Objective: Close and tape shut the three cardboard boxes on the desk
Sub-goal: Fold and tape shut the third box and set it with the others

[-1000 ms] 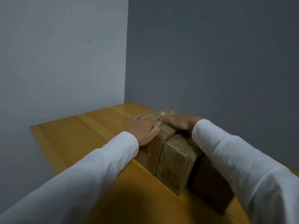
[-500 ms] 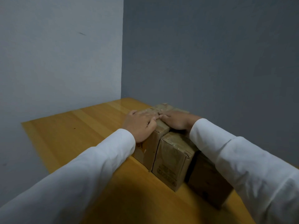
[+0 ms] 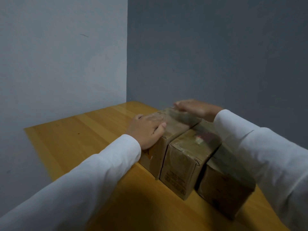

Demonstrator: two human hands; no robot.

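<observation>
Three cardboard boxes stand side by side in a tight row on the wooden desk [image 3: 80, 140], their flaps down and shiny tape across their tops. The left box [image 3: 173, 129] is the one being handled; the middle box [image 3: 188, 157] touches it along its right side, and the right box [image 3: 225, 185] sits just beside the middle one, partly hidden under a white sleeve [image 3: 260, 152].

Two hands are on the left box. The left hand [image 3: 147, 129] lies flat on its near left top corner, fingers straight and together, thumb along the top edge — pressing, not gripping. The right hand [image 3: 193, 106] rests on the far end of the same top, fingers stretched out flat toward the left; it is blurred, so finer detail cannot be told.

The row runs from the far middle of the desk toward the near right. The far end of the left box is close to the darker grey wall [image 3: 216, 55] behind it. To the left of the boxes lies a broad stretch of bare wood, reaching to the desk's left edge, which stands beside the lighter wall [image 3: 58, 64]. Bare desk also shows in front of the boxes, shaded by the left sleeve [image 3: 86, 179] — the two walls meet in a corner at the desk's far end.
</observation>
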